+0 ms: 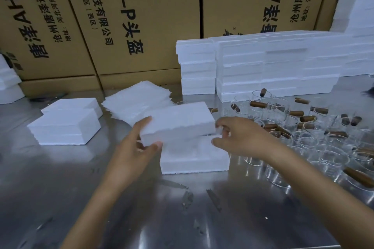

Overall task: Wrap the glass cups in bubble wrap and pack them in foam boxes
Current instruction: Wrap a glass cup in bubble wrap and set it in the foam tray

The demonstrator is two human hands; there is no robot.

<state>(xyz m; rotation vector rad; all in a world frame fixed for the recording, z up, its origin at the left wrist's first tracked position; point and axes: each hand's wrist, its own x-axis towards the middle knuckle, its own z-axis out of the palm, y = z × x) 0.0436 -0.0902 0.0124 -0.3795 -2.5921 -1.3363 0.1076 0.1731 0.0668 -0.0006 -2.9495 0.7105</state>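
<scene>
- Left hand (141,139) and right hand (232,137) each grip an end of a foam lid (178,122), held tilted above the foam box base (194,157) on the steel table (121,208).
- Base contents hidden (cannot tell if a cup is inside).
- Two closed foam boxes (64,125) sit at left, likely packed.
- Bubble wrap sheets (137,99) stacked behind.
- Many glass cups (303,137) at right remain unwrapped; most work remains.

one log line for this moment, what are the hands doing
left hand: grips foam lid | right hand: holds lid's other end | lid: tilted over foam box | glass cups: unwrapped
</scene>
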